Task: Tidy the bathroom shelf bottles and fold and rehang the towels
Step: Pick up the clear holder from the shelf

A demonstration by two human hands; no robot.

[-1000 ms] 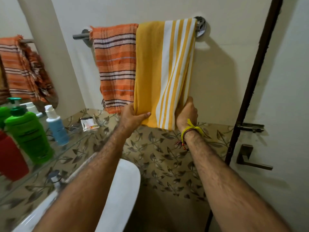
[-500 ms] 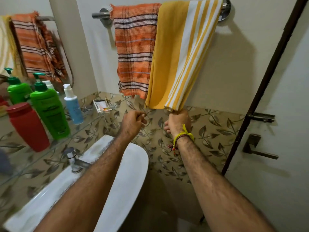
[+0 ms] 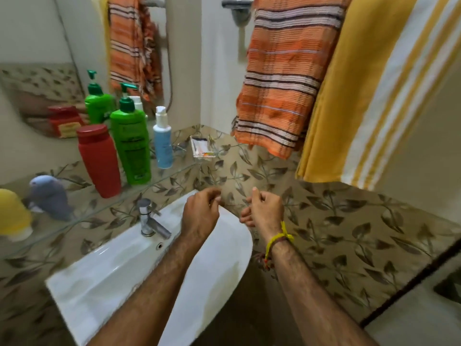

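1. Room: a bathroom corner with plain cream upper walls and a band of beige tiles [image 3: 349,233] printed with brown leaves.
2. A white ceramic basin [image 3: 124,278], glossy and rounded, sits below a clear glass shelf [image 3: 159,182]. A chrome tap [image 3: 149,221] stands at the basin's rear edge.
3. A mirror [image 3: 37,46] above the shelf reflects the bottles and an orange towel.
4. Shelf contents, left to right: a yellow object [image 3: 12,213], partly out of view; a blurred grey-blue object [image 3: 50,196]; a red bottle [image 3: 99,161] with a flat cap; a green pump bottle [image 3: 131,143]; a light blue bottle [image 3: 162,141] with a white top; a small clear sachet [image 3: 202,148] at the corner. Label text is too blurred to read.
5. A chrome towel rail [image 3: 237,3] carries two hanging towels side by side: an orange striped towel [image 3: 282,78] of ribbed weave, and a yellow towel [image 3: 374,96] with white stripes.
6. The left hand [image 3: 200,213] and right hand [image 3: 264,211] hang over the basin below the towels, fingers loosely curled, holding nothing. They are near each other but apart.
7. The right wrist carries a yellow thread band [image 3: 279,239].
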